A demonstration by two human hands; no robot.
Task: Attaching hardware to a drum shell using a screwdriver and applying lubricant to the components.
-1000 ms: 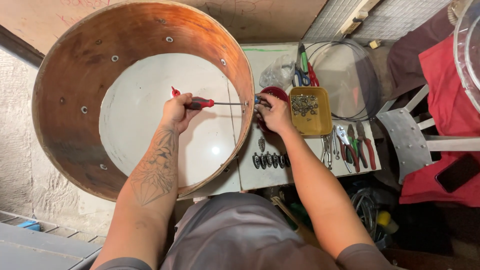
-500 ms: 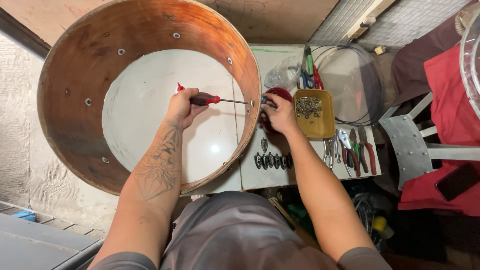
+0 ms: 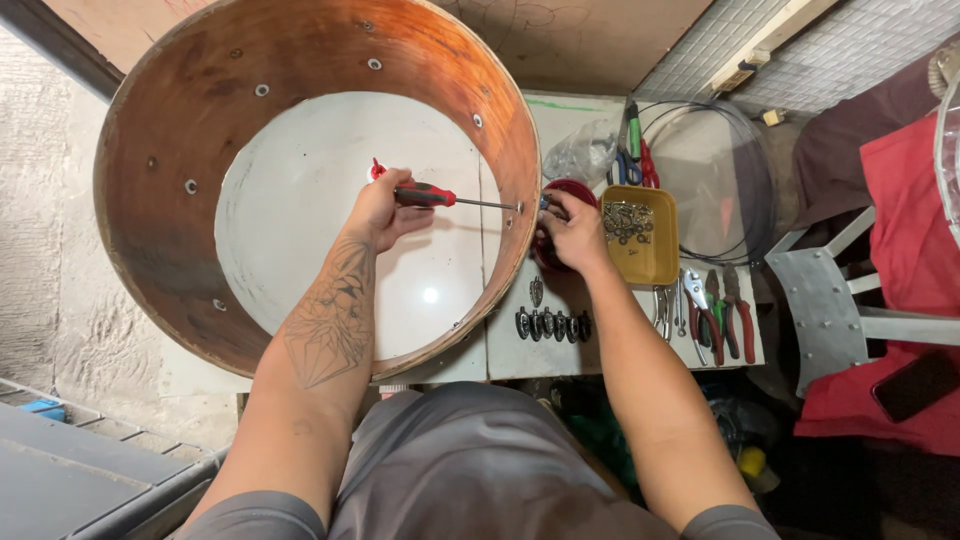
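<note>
A large round wooden drum shell [image 3: 150, 230] stands on a white table, its inside brown with small holes. My left hand [image 3: 383, 208] is inside the shell, gripping a red-and-black screwdriver [image 3: 430, 197] whose shaft points right to the shell wall at a hole [image 3: 517, 207]. My right hand [image 3: 572, 232] is outside the shell against that same spot, fingers closed on a small metal fitting that is mostly hidden.
A yellow tray [image 3: 642, 240] with small metal parts sits right of my hand. Several dark lugs [image 3: 550, 325] lie in a row on the table. Pliers with red handles [image 3: 718, 315], a wire hoop [image 3: 725, 180], a plastic bag [image 3: 582, 152] and a metal stool [image 3: 830, 300] are at right.
The view has shifted slightly. My hands keep their hold at the shell wall, with the screwdriver still pointing at the same hole.
</note>
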